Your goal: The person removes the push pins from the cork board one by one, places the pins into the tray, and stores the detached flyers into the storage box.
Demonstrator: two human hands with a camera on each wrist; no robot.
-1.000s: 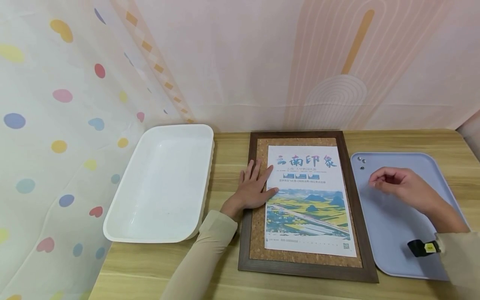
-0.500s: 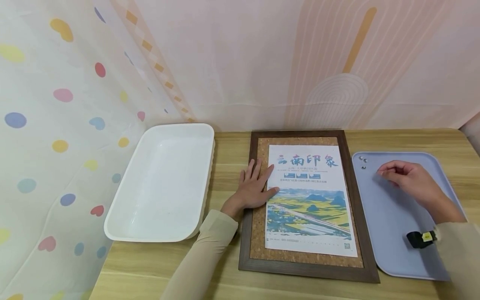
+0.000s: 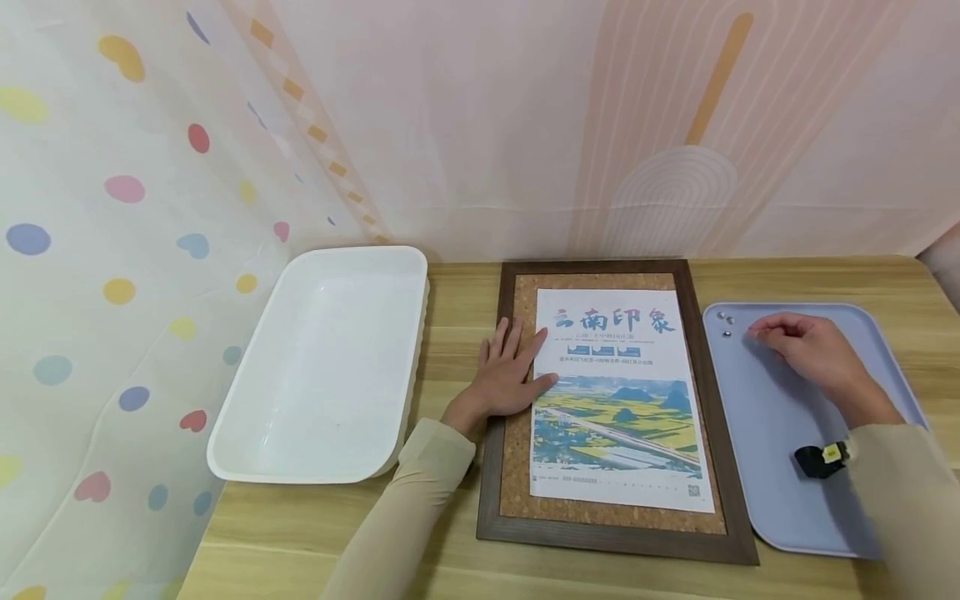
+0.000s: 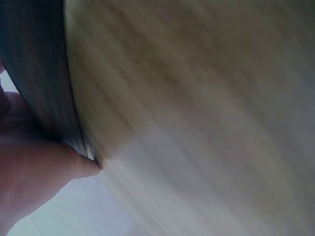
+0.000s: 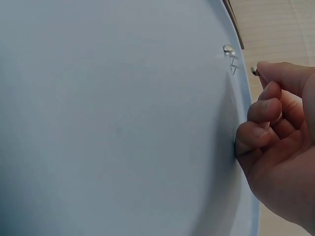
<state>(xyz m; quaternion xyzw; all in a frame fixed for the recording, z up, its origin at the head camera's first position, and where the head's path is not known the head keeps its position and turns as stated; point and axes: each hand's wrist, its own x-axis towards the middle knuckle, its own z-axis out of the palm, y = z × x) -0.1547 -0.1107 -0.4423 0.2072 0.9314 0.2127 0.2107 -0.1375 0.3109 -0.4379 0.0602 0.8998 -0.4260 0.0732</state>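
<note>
My left hand (image 3: pixel 506 385) lies spread on the left side of a dark-framed cork board (image 3: pixel 517 467), its thumb and index tips on the edge of a printed poster (image 3: pixel 615 358). In the left wrist view part of that hand (image 4: pixel 39 172) shows against the dark frame (image 4: pixel 39 64). Over the blue-grey tray (image 3: pixel 787 500), my right hand (image 3: pixel 813 354) pinches a small shiny thumbtack (image 5: pixel 254 71) between thumb and index finger, the other fingers curled in. Just left of its fingertips, a few loose thumbtacks (image 3: pixel 726 334) lie in the tray's back left corner.
A deep white plastic bin (image 3: pixel 322 375) stands left of the board on the wooden table (image 3: pixel 450 292). Patterned cloth (image 3: pixel 480 125) hangs behind the table and along its left. The tray sits close beside the board's right edge.
My right hand has moved toward the back of the tray, its fingertips now level with the loose thumbtacks. The left hand, poster and board have stayed put.
</note>
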